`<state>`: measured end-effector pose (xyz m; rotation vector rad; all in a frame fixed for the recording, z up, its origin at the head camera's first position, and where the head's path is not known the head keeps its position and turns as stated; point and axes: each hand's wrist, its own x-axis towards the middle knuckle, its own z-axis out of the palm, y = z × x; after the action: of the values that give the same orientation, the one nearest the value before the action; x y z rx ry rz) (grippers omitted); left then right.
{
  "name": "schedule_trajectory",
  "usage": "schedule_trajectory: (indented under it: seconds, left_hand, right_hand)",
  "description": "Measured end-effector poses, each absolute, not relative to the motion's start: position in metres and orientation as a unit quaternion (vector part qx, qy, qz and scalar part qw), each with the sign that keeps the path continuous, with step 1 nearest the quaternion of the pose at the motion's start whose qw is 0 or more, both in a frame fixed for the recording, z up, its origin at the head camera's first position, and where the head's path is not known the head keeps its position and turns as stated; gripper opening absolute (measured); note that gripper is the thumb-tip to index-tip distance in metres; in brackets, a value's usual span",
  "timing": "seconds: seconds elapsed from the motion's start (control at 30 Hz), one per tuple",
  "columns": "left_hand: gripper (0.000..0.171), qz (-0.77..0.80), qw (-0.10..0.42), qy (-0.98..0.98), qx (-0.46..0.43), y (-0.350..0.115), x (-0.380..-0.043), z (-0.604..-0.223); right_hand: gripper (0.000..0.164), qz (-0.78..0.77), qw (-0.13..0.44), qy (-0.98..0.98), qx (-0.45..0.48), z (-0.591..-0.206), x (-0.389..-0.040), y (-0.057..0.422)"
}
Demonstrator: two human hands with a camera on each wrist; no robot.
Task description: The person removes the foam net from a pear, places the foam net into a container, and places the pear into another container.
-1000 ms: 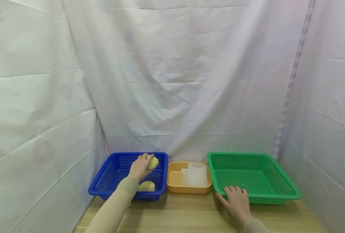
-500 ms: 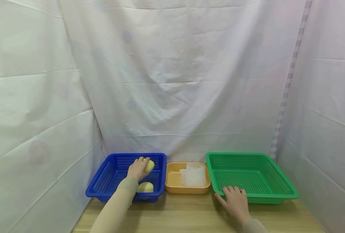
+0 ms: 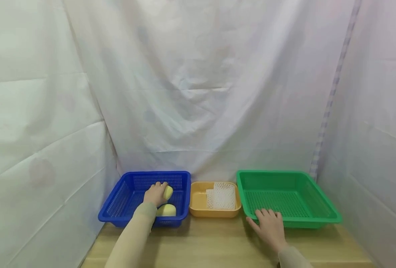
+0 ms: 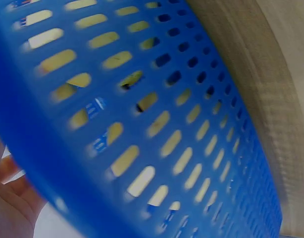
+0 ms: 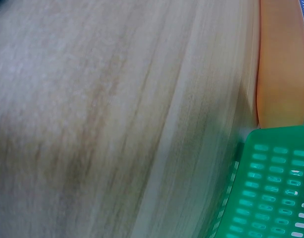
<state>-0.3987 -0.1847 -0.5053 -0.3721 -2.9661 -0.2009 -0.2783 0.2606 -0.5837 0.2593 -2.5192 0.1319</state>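
My left hand (image 3: 155,194) holds a pale yellow, rounded fruit (image 3: 168,192) inside the blue basket (image 3: 101,217), its kind unclear. Just in front of it lies a second pale yellow fruit (image 3: 167,210), partly hidden by the forearm and the near wall. In the left wrist view, yellow shows through the slots of the basket wall (image 4: 137,104), and part of the left hand (image 4: 13,208) appears beyond the rim. My right hand (image 3: 270,227) rests at the near rim of the green basket (image 3: 318,219), fingers spread over the edge. The right wrist view does not show the hand.
Between the two baskets stands a small orange-yellow tray (image 3: 198,212) with white foam fruit nets (image 3: 224,196) in its right part. All stand on a wooden table (image 3: 204,242). White cloth (image 3: 198,111) hangs behind and on both sides.
My left hand has moved a little left and lower into the blue basket with the fruit. The right hand stays at the green basket's rim. The head view has shifted slightly.
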Motion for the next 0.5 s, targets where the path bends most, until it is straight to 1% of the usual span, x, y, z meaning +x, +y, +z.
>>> schedule_trajectory:
  seconds: [0.23, 0.33, 0.5]
  left_hand:
    - [0.068, -0.087, 0.038, -0.990, -0.108, -0.1876, -0.3996, -0.5106]
    - [0.071, -0.092, 0.025, -0.990, -0.101, -0.1871, -0.4011, -0.5083]
    - [0.074, -0.090, 0.012, -0.992, -0.091, -0.1862, -0.4056, -0.5020]
  right_hand:
    - [0.041, 0.054, 0.289, -0.951, 0.099, -0.5816, -0.2768, 0.2614]
    - [0.041, 0.057, 0.283, -0.952, 0.098, -0.5795, -0.2766, 0.2614]
    - [0.043, 0.058, 0.290, -0.950, 0.101, -0.5759, -0.2789, 0.2632]
